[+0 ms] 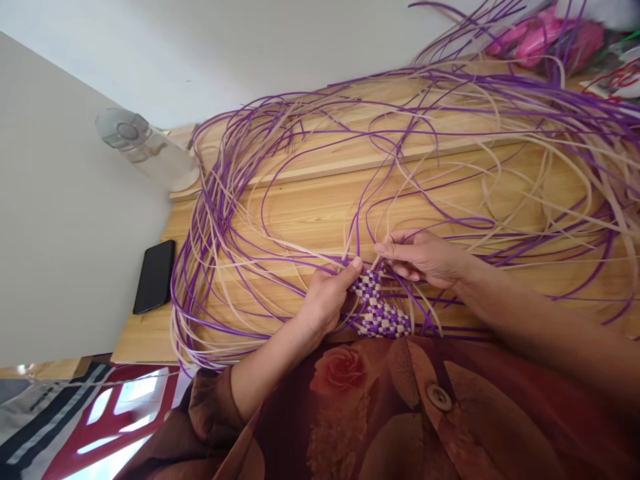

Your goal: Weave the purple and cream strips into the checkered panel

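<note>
Centrally, a purple-and-white weave (384, 320) lies between and just nearer the body than the two hands, close against the shirt (350, 413). The left hand (325, 297) is closed at the weave's left edge, its thumb laid along the far corner; its fingers are mostly hidden, so how firmly they press cannot be told. The right hand (423, 259) is nearly closed, thumb to forefinger, on what appears to be a pale strand (376, 262) at the weave's far edge. Loose strands (215, 190) sweep out past both hands and loop across the table (310, 215) beyond them.

Probable faults: (a) slackening, if the left thumb lifts and the last crossings lose tension; (b) mis-selection, since purple and pale lengths rise close together between the hands, and a wrong pick would break the pattern; (c) tangling, because loops cross beyond the right hand and one pull may drag others; (d) snagging, as the bundle left of the left hand passes just beside the phone (155, 277) and near the bottle (163, 160).
</note>
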Motion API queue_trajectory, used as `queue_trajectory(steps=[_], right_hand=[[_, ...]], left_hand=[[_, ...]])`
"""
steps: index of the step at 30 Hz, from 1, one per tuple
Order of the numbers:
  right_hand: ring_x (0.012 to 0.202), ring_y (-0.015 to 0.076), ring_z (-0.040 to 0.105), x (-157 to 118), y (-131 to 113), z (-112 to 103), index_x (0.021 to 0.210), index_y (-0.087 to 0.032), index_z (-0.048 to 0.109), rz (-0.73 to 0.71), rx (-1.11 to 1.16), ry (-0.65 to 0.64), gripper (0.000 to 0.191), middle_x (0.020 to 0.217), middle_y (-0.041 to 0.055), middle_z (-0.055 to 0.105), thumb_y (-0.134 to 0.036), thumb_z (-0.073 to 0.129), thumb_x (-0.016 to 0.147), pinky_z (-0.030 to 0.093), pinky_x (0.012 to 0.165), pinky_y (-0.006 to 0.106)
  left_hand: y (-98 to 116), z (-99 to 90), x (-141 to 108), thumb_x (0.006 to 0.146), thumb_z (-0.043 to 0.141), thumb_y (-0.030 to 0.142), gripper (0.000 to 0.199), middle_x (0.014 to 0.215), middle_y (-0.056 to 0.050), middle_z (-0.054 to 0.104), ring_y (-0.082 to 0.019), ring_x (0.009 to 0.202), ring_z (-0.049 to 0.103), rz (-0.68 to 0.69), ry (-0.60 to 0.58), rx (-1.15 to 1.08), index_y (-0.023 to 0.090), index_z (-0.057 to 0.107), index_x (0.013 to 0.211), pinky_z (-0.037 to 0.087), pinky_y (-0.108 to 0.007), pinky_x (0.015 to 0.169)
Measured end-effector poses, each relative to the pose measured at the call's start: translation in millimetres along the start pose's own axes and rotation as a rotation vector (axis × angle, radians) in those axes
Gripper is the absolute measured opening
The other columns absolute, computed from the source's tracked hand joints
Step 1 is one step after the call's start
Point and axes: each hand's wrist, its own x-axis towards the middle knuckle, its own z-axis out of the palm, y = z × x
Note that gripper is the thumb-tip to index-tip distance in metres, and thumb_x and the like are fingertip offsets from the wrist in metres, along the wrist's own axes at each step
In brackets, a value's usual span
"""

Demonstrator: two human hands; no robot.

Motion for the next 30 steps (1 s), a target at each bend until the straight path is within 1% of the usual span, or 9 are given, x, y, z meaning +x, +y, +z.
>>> queue_trajectory(steps=[4,7,10,12,17,23,25,28,30], right_hand=[[0.036,0.0034,0.034,2,-1,12,0.062,-0.016,0.052,-0.152,-0.004,0.112,0.046,0.042,-0.0051,0.047,-0.052,0.082,0.063,0.021,0.035,0.017],[0.04,0.0036,0.038,8,-3,21,0.058,-0.015,0.054,-0.28,-0.015,0.222,0.039,0.044,-0.0043,0.047,-0.042,0.081,0.066,0.026,0.039,0.018],[0.038,0.0039,0.037,17,-7,22,0.057,-0.015,0.053,-0.226,0.056,0.303,0.038,0.043,-0.0044,0.047,-0.04,0.081,0.064,0.025,0.038,0.018],[0.034,0.0042,0.035,19,-11,17,0.059,-0.016,0.054,-0.137,0.072,0.275,0.037,0.04,-0.0044,0.047,-0.042,0.081,0.063,0.021,0.034,0.018],[0.028,0.0055,0.034,7,-19,6,0.065,-0.016,0.057,-0.135,-0.071,0.161,0.033,0.038,-0.0025,0.051,-0.044,0.075,0.072,0.02,0.03,0.017],[0.027,0.0055,0.034,0,-24,12,0.065,-0.017,0.055,-0.19,-0.22,0.187,0.032,0.035,-0.0052,0.046,-0.042,0.069,0.079,0.02,0.03,0.017],[0.029,0.0058,0.039,2,-25,14,0.065,-0.017,0.055,-0.247,-0.298,0.193,0.033,0.039,-0.005,0.048,-0.044,0.069,0.08,0.025,0.032,0.017],[0.034,0.0078,0.047,4,-24,14,0.067,-0.017,0.055,-0.295,-0.374,0.231,0.035,0.044,-0.0038,0.051,-0.047,0.067,0.082,0.031,0.035,0.017],[0.037,0.0095,0.05,3,-22,13,0.071,-0.017,0.055,-0.267,-0.394,0.216,0.037,0.046,-0.0029,0.053,-0.051,0.064,0.083,0.035,0.038,0.019]], left_hand=[[2,3.9,1,0.072,0.079,0.033,0.022,0.084,-0.006,0.073,-0.019,0.076,0.067,0.121,-0.04,0.006,0.015,0.074,0.085,0.052,-0.033,0.078],[1,6.7,6,0.069,0.08,0.026,0.018,0.084,-0.006,0.073,-0.019,0.078,0.067,0.167,-0.036,-0.011,0.015,0.073,0.081,0.052,-0.036,0.085],[-3,8.5,10,0.068,0.081,0.026,0.018,0.083,-0.005,0.073,-0.018,0.077,0.066,0.186,-0.003,0.002,0.014,0.073,0.079,0.052,-0.035,0.084],[-4,7.8,10,0.07,0.08,0.03,0.02,0.087,-0.005,0.073,-0.018,0.079,0.066,0.179,-0.005,0.021,0.015,0.073,0.083,0.052,-0.033,0.081],[11,-3.1,-1,0.071,0.079,0.045,0.038,0.09,-0.007,0.073,-0.017,0.069,0.064,-0.058,-0.093,0.138,0.017,0.073,0.095,0.05,-0.028,0.058],[41,-9.7,-2,0.059,0.087,0.039,0.048,0.103,-0.014,0.073,-0.024,0.083,0.067,-0.313,-0.307,0.195,0.016,0.074,0.099,0.053,-0.035,0.069],[39,-4.2,2,0.06,0.086,0.038,0.045,0.099,-0.013,0.074,-0.025,0.082,0.068,-0.229,-0.302,0.222,0.016,0.075,0.097,0.053,-0.037,0.073],[23,4.7,8,0.067,0.081,0.031,0.034,0.102,-0.01,0.074,-0.026,0.093,0.067,0.11,-0.23,0.332,0.017,0.075,0.097,0.051,-0.038,0.088],[10,7.0,11,0.072,0.077,0.028,0.027,0.103,-0.008,0.074,-0.025,0.098,0.066,0.226,-0.152,0.38,0.017,0.075,0.096,0.048,-0.038,0.095]])
